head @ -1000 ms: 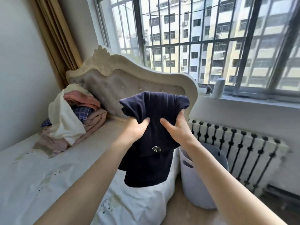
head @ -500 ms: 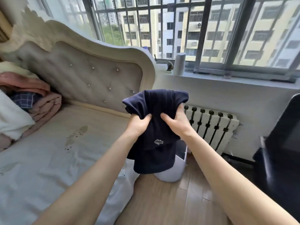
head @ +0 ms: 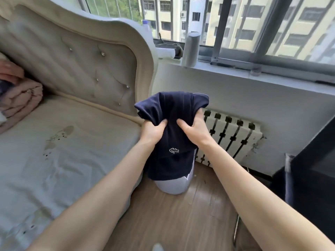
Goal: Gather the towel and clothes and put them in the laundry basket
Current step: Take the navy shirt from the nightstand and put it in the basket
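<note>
The navy garment (head: 171, 134), bunched and folded over at the top, hangs in the air between both hands, a small white crocodile logo (head: 174, 150) showing just below the thumbs. The left hand (head: 152, 132) has its fingers curled tight into the cloth on the near left side, thumb pressed across the front; the right hand (head: 194, 130) grips the opposite side the same way, thumb on the front and the other fingers hidden behind the fabric. The lower edge of the garment drapes down well below the fingers and covers most of the pale laundry basket (head: 172, 184), which stands on the wooden floor (head: 181, 220) directly beneath the grip; only its lower wall shows. Beyond the right fingers is a white radiator (head: 230, 136) under the window sill (head: 253, 77), where a grey cylinder (head: 190, 49) stands. Left of the left fingers lies the bed (head: 54, 160) with its tufted headboard (head: 81, 66), and far to the left, well apart from the hands, a pile of pink folded clothes (head: 18, 98) rests on the mattress.
</note>
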Tool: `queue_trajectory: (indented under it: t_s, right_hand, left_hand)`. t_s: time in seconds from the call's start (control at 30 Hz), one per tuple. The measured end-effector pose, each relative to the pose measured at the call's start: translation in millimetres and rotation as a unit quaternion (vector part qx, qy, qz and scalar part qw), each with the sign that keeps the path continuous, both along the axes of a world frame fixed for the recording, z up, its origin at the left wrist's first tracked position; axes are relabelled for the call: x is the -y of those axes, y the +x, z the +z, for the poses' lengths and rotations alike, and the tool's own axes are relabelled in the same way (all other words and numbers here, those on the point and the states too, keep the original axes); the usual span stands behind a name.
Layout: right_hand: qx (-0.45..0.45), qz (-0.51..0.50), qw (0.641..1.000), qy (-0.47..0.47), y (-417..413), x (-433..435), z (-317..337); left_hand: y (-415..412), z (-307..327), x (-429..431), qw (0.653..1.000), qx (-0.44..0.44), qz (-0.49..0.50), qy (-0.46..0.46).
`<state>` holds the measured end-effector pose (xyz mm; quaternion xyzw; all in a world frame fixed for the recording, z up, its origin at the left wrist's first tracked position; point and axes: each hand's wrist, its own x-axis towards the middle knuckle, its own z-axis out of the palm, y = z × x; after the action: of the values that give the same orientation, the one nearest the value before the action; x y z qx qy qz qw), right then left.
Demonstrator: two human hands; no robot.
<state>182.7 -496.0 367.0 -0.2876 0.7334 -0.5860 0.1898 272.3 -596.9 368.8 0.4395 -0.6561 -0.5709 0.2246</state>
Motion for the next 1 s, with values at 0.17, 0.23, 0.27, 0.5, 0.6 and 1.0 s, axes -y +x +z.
queue_trajectory:
  t_s: [0.17,0.23,0.27,0.5,0.6,1.0]
  right_hand:
    - [0.002,0.003,1.000,0.016,-44,31,-32]
    - [0.005,0.001,1.000,0.021,-63,46,-49]
    - [0.007,0.000,1.000,0.023,-73,55,-58]
    - [0.019,-0.026,0.999,0.040,-122,100,-118]
    - [0.019,-0.028,0.998,0.055,-138,115,-148]
    - [0.040,0.013,0.992,0.117,-189,158,-334]
  left_hand:
    - [-43,-31,30,0.999,0.026,0.021,0.022]
    - [-62,-52,50,0.998,0.046,0.029,0.033]
    - [-72,-62,60,0.997,0.049,0.033,0.047]
    - [-125,-118,107,0.994,0.045,0.043,0.091]
    - [-143,-152,123,0.990,0.051,0.047,0.121]
    - [-183,-338,164,0.956,0.043,0.094,0.273]
